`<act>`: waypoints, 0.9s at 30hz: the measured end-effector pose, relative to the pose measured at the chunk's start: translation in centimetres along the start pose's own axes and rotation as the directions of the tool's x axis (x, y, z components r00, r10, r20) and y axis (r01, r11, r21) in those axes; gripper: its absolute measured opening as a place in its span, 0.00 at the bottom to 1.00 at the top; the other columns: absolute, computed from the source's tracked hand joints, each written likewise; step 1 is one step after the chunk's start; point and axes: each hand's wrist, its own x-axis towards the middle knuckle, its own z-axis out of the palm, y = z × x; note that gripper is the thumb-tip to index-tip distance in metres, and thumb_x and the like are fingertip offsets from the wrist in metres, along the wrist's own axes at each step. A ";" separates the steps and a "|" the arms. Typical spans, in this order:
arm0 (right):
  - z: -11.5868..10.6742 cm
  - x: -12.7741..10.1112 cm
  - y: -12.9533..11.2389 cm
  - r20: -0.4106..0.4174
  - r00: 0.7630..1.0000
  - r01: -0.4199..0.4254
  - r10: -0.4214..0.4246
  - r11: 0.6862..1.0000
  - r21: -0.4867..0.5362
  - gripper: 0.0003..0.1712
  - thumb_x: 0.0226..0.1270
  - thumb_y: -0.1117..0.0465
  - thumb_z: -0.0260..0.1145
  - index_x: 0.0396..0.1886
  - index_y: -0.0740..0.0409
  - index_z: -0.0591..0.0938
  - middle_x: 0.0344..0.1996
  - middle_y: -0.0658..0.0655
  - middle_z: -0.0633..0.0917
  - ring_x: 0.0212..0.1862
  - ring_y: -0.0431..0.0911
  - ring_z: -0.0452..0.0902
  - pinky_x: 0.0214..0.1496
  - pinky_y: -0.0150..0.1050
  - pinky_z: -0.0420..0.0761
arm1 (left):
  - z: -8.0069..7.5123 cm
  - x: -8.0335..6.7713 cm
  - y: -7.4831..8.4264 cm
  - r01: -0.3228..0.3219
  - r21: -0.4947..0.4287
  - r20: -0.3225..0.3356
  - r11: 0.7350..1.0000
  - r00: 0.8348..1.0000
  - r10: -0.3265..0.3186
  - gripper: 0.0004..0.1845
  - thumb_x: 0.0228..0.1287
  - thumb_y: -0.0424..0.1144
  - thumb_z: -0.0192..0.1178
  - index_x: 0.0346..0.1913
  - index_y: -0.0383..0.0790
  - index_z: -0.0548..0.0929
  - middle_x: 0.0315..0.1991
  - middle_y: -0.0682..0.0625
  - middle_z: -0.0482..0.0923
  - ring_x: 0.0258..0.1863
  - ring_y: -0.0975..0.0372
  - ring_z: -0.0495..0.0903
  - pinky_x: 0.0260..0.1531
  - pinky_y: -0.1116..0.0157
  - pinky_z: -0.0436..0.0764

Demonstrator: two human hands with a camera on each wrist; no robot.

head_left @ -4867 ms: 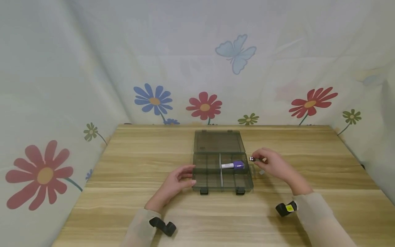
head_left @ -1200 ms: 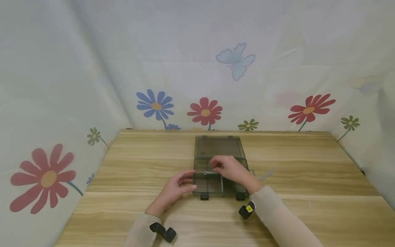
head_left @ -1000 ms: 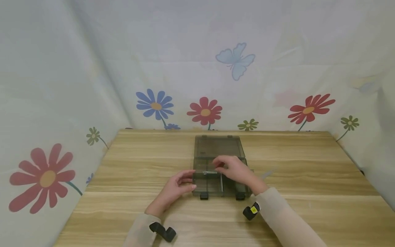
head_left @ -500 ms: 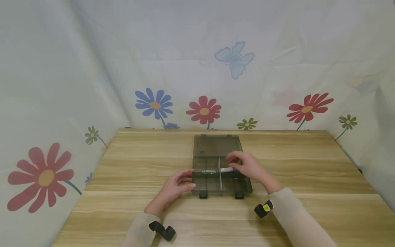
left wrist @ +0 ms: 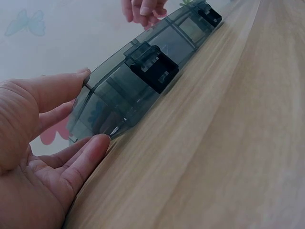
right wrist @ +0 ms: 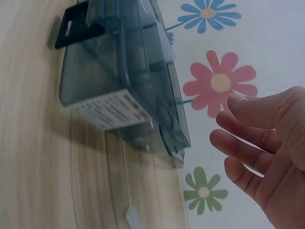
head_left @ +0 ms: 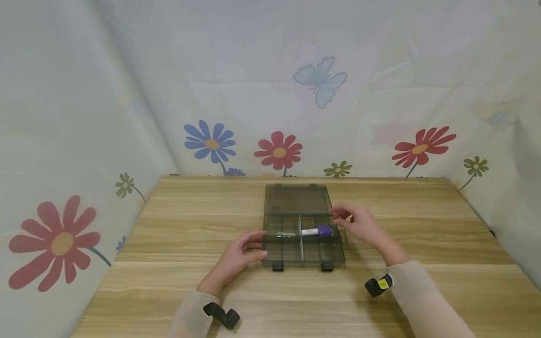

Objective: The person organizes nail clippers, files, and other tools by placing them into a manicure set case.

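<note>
Since the earlier frames, the right hand [head_left: 359, 224] has drawn back from over the box's left compartment to the box's right edge, and the small metal piece [head_left: 286, 234] it carried now lies in the far-left compartment.

One smoky transparent organizer box [head_left: 302, 241] sits on the wooden counter [head_left: 177, 225], near the middle, with its lid [head_left: 297, 199] folded flat away from the person. The left hand [head_left: 241, 252] rests against the box's near-left corner, its thumb and fingers straight and touching the wall, as the left wrist view shows. The right hand hovers just beside the far-right corner of the box, fingers loosely spread and holding nothing.

Inside the box lie two things: the one metal piece on the left of the white divider [head_left: 300, 238], and one white tube with a purple cap [head_left: 318, 230] on the right of it, nearest the right hand. Two black latches [head_left: 277, 266] show on the near wall. One small clear scrap [right wrist: 135, 218] lies on the counter right of the box.
</note>
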 end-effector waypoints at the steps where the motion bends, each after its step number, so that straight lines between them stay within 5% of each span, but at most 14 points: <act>1: -0.2 -0.1 0.2 -0.006 1.000 0.004 -0.004 1.000 -0.007 0.13 0.60 0.70 0.65 0.46 0.64 0.80 0.32 0.52 0.83 0.35 0.45 0.76 0.31 0.36 0.72 | 0.0 0.0 -0.1 -0.003 0.002 -0.002 1.000 1.000 0.003 0.31 0.56 0.39 0.67 0.63 0.44 0.70 0.59 0.41 0.69 0.56 0.50 0.70 0.47 0.61 0.76; 13: -2.9 -1.8 2.4 -0.022 0.998 -0.061 0.060 0.997 -0.055 0.13 0.61 0.71 0.64 0.47 0.66 0.79 0.34 0.59 0.83 0.36 0.51 0.77 0.33 0.42 0.76 | -0.1 0.1 0.1 0.005 -0.006 0.002 1.000 1.000 -0.005 0.31 0.56 0.38 0.67 0.64 0.43 0.70 0.60 0.41 0.69 0.56 0.50 0.70 0.47 0.61 0.76; 21: -3.5 -2.5 3.6 0.037 0.994 -0.105 0.107 0.992 -0.069 0.16 0.60 0.71 0.64 0.48 0.70 0.77 0.36 0.64 0.82 0.37 0.51 0.76 0.35 0.43 0.77 | 0.2 -0.9 2.8 0.023 -0.001 0.028 1.000 0.999 -0.023 0.32 0.58 0.34 0.65 0.65 0.35 0.67 0.61 0.36 0.66 0.57 0.45 0.68 0.48 0.61 0.75; 27: -3.6 -2.8 4.7 0.072 0.992 -0.092 0.101 0.987 -0.129 0.16 0.56 0.73 0.67 0.46 0.70 0.79 0.39 0.65 0.81 0.43 0.59 0.75 0.44 0.55 0.75 | 0.0 -0.3 0.9 0.015 -0.005 0.013 1.000 1.000 -0.015 0.32 0.57 0.35 0.66 0.65 0.38 0.68 0.61 0.37 0.67 0.57 0.47 0.69 0.47 0.60 0.76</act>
